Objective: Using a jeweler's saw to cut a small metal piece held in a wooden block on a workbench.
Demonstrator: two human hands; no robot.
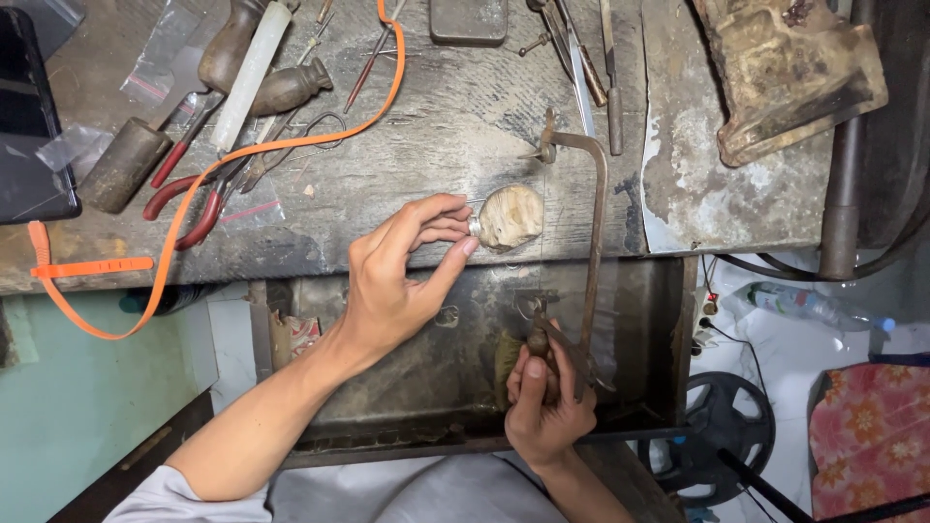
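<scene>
We look down at our two hands over an old bench. Our left hand is closed in a pinch: thumb and fingers squeeze a small shiny ring and press it against the pale wood peg at the bench edge. The peg gives the ring a firm rest, so it cannot wobble.

Our right hand, at 5 o'clock from the peg, is shut tight around the handle of a rusty saw. The saw frame stands up from the hand toward 12 o'clock and bends over the peg. We think the thin blade runs by the ring, but it is too fine to see.

Under our hands sits a dark tray, likely there to catch bits that fall.

At 10 o'clock lie red pliers and an orange strap, off to the side.
</scene>
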